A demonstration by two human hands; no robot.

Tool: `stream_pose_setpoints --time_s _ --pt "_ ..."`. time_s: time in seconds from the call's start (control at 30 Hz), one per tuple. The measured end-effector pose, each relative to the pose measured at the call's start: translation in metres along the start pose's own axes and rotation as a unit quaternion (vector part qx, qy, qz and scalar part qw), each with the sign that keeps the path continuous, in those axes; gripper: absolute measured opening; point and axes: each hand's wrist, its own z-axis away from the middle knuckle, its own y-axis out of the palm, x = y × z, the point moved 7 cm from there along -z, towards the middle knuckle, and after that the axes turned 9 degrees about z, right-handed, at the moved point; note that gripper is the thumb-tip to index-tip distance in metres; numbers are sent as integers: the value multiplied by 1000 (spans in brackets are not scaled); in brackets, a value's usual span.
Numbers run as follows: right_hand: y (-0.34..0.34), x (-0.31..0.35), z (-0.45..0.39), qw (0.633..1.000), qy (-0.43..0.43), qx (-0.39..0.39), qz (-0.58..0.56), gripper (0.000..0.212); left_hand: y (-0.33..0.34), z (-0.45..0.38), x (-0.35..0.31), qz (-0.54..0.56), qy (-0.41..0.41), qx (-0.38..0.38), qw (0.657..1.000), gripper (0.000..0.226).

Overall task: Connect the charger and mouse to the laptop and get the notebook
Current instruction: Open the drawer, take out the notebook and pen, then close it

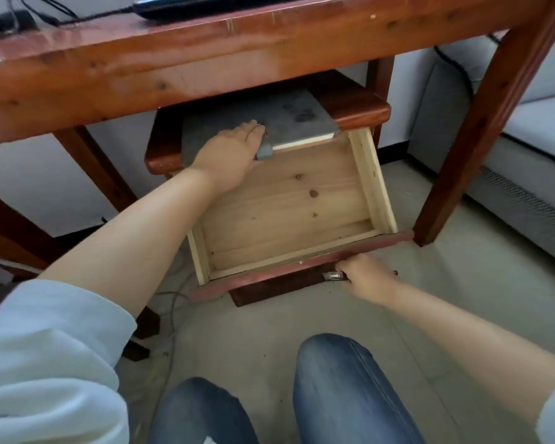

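Note:
A grey notebook (289, 118) lies on top of the small wooden cabinet (362, 108) under the desk, its near edge jutting over the pulled-out drawer (289, 203). My left hand (229, 149) grips the notebook's near edge, fingers on the cover and thumb underneath. My right hand (367, 277) holds the metal handle (334, 276) on the drawer's front. The drawer's pale wood inside holds nothing visible. On the desk (173, 59) above, the laptop's (212, 6) front edge shows, with a black cable (87, 17) running left from it to a black charger brick (4, 22).
The desk's right leg (481, 133) stands close to the drawer's right corner. A grey sofa (526, 129) fills the right side. Loose cables (170, 315) lie on the floor left of the drawer. My knees in jeans (334, 395) are in front.

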Motion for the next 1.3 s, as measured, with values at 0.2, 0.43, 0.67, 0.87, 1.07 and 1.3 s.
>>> stream_pose_setpoints --time_s 0.2,0.43,0.67,0.87,1.07,1.3 --pt "-8 20 7 946 -45 -309 83 30 0 0 1 2 9 3 1000 60" --pt "-54 17 15 888 -20 -459 25 65 -2 3 7 10 22 15 1000 60" --pt "-75 20 -28 908 72 -389 141 29 -14 -1 20 23 9 17 1000 57" --pt "-93 27 -81 930 98 -338 103 30 -21 -7 20 15 -6 31 999 56" --pt "-83 11 -141 962 67 -254 76 29 -22 -11 22 17 -9 50 999 56" --pt "-89 -22 -112 887 41 -240 -392 24 -8 -6 21 12 -4 31 999 58"
